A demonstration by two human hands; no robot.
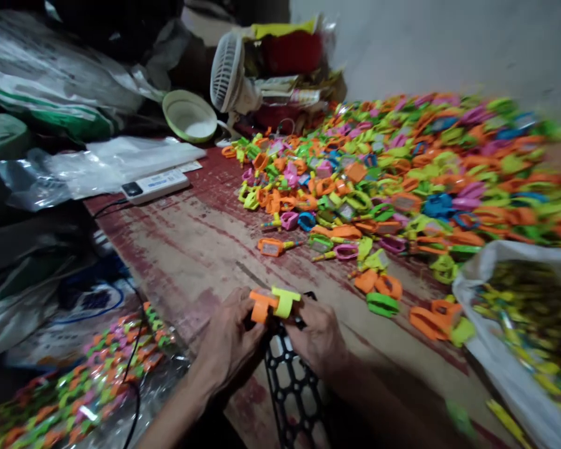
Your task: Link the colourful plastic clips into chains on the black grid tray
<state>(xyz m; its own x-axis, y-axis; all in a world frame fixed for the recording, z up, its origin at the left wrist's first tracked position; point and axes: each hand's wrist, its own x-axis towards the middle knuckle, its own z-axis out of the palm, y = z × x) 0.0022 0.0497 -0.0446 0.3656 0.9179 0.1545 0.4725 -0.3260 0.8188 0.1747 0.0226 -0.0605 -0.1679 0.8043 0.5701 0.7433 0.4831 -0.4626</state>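
Black plastic grid strip ran from the near edge up between both hands. Left hand was closed on an orange plastic piece; right hand was closed beside it on a yellow-green plastic piece, the two pieces touching at the strip's far end. Beyond the grip, on the worn wooden table, lay a big heap of coloured plastic pieces. Right of the grip sat a white sack of yellow parts. Left of it lay packed pieces in clear bags. Far beyond stood a small white fan, with a white device on the table's left edge.
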